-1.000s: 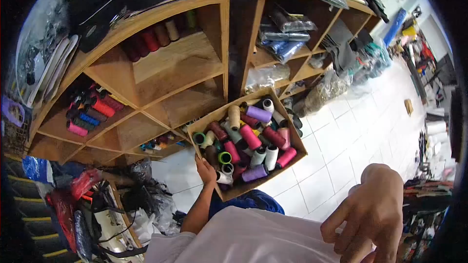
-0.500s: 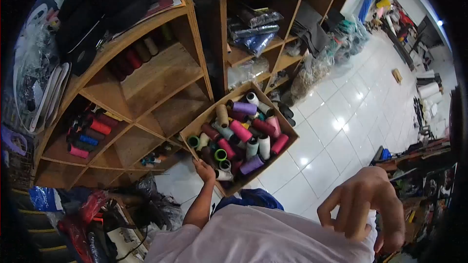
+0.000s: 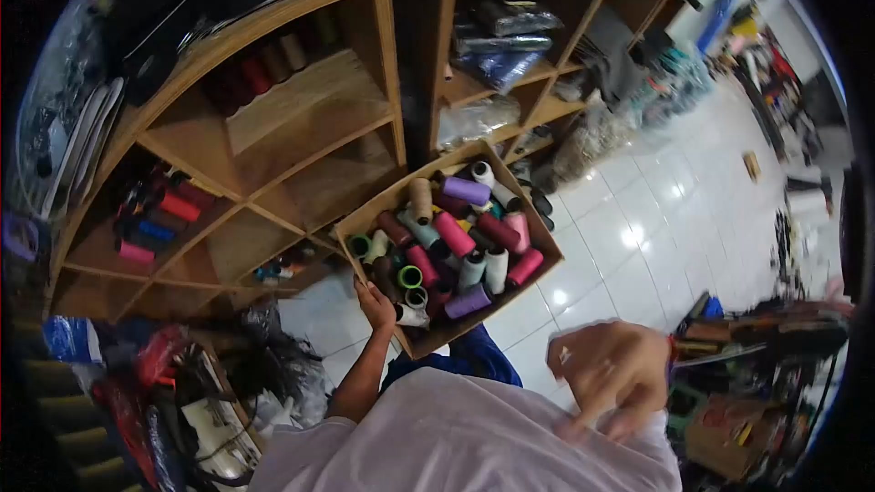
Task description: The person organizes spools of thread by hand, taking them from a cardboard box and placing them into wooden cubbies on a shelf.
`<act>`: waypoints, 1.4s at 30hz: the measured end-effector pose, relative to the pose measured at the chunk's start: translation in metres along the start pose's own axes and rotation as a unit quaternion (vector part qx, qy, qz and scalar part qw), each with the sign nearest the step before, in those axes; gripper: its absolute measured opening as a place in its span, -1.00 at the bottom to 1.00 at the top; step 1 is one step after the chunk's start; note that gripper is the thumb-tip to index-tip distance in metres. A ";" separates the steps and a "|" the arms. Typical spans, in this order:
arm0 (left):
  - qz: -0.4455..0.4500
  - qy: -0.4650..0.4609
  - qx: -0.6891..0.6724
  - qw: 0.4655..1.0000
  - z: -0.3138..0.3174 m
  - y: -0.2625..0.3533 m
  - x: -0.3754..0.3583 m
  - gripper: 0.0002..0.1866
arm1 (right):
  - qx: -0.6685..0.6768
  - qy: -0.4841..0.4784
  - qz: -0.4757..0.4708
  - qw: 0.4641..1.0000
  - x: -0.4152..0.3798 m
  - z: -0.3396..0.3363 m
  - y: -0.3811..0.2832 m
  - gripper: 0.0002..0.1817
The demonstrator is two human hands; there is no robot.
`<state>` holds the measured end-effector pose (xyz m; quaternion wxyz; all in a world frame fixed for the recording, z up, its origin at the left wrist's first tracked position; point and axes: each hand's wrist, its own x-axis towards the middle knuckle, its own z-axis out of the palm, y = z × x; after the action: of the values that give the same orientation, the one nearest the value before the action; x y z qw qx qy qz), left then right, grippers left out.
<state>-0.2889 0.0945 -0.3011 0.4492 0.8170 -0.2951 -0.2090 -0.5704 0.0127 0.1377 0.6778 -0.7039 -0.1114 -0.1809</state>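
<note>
My left hand (image 3: 375, 307) grips the near left edge of an open cardboard box (image 3: 415, 184). Jumbled inside lie several thread spools, among them a purple spool (image 3: 467, 190), a pink spool (image 3: 454, 233), a white spool (image 3: 496, 271) and a tan spool (image 3: 420, 199). A bright green spool end (image 3: 410, 277) faces up near that hand. My right hand (image 3: 612, 374), smeared by motion, hangs in the air right of the box, in front of my shirt. Its fingers are loosely bent and apart, with nothing seen in them.
A wooden shelf unit (image 3: 314, 164) stands at the left, with more spools (image 3: 178, 206) in its compartments. Behind the box, another shelf (image 3: 444, 64) holds plastic-wrapped packages (image 3: 510, 41). White floor tiles (image 3: 592, 287) stretch right. Bagged items (image 3: 164, 364) lie lower left; clutter (image 3: 738, 419) fills the lower right.
My right hand has moved left and slightly down, closer to my body. The left hand keeps its hold on the box, and the view has shifted a little.
</note>
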 end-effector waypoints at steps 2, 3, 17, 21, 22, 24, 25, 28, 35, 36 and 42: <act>0.024 0.025 -0.014 0.999 -0.002 0.004 0.000 -0.54 | -0.137 0.238 0.127 0.953 -0.031 -0.017 0.053 -0.67; 0.063 0.030 -0.028 0.997 0.000 0.006 0.000 -0.53 | -0.172 0.298 0.231 0.910 -0.047 -0.032 0.082 -0.73; -0.142 -0.010 0.066 0.988 -0.004 0.036 -0.003 -0.54 | -0.549 0.135 0.394 0.725 -0.171 -0.141 0.298 -0.36; -0.061 0.029 0.102 0.993 -0.003 0.023 -0.003 -0.54 | -0.494 0.099 0.401 0.765 -0.165 -0.150 0.298 -0.38; -0.069 0.032 0.088 0.993 -0.002 0.025 -0.004 -0.55 | -0.484 0.090 0.405 0.770 -0.165 -0.153 0.298 -0.38; -0.008 0.094 0.162 0.982 0.007 0.038 -0.005 -0.56 | -0.470 0.079 0.410 0.778 -0.161 -0.158 0.295 -0.42; 0.058 0.153 0.235 0.958 0.009 0.053 -0.005 -0.56 | -0.470 0.078 0.408 0.779 -0.163 -0.160 0.296 -0.42; 0.093 0.118 0.260 0.954 0.022 0.104 -0.007 -0.54 | -0.461 0.061 0.403 0.788 -0.168 -0.161 0.299 -0.43; 0.046 -0.005 0.199 0.979 0.072 0.115 -0.011 -0.57 | -0.456 0.013 0.439 0.774 -0.176 -0.158 0.300 -0.38; 0.073 0.002 0.209 0.975 0.073 0.110 -0.009 -0.56 | -0.460 0.008 0.442 0.770 -0.177 -0.158 0.301 -0.38; 0.062 -0.050 0.237 0.968 0.060 0.091 -0.016 -0.53 | -0.468 0.005 0.447 0.763 -0.179 -0.156 0.306 -0.38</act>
<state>-0.3640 0.0300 -0.2521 0.2398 0.8688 -0.4083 -0.1451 -0.6261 -0.1442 -0.2120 0.2691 -0.9027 0.3176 0.1090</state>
